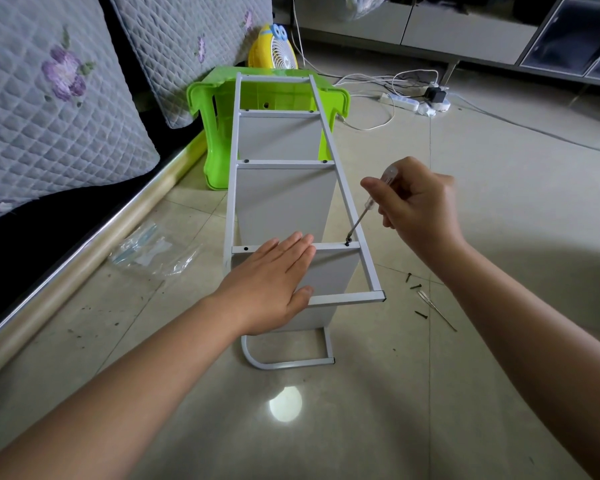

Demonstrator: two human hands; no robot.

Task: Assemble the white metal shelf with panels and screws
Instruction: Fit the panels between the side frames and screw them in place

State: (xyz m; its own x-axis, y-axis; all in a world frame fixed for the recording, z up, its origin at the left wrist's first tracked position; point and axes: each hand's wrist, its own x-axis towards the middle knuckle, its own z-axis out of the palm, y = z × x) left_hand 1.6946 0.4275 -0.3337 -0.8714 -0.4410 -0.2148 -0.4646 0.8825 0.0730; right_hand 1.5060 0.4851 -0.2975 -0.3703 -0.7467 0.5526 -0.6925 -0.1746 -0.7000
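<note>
The white metal shelf lies on its side on the tiled floor, its white panels standing between the frame rails. My left hand presses flat, fingers straight, on the nearest crossbar and panel edge. My right hand grips a clear-handled screwdriver, whose tip sits on a dark screw at the joint of the right rail and the near crossbar. Loose dark screws lie on the floor to the right of the frame.
A green plastic stool props the shelf's far end, with a yellow fan behind it. A clear plastic bag lies left of the shelf, beside a sofa edge. A power strip and cables sit at the back right. A thin metal tool lies near the screws.
</note>
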